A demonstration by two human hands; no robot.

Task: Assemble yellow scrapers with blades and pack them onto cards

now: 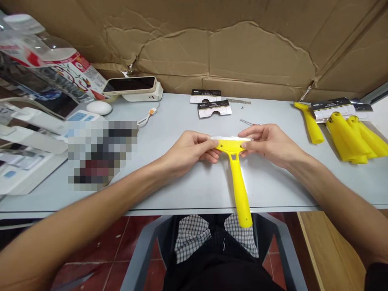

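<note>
Yellow scraper (232,146) between left hand (189,151), right hand (269,144); handle (241,198) past table edge (182,211).

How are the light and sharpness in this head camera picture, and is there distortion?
Head view: light is even, with soft shadows under the left hand and right hand; the yellow plastic scraper looks sharp, with faint glare on the table beside its handle; wide-angle distortion enlarges the left forearm; a pixelated block covers things at left.
</note>
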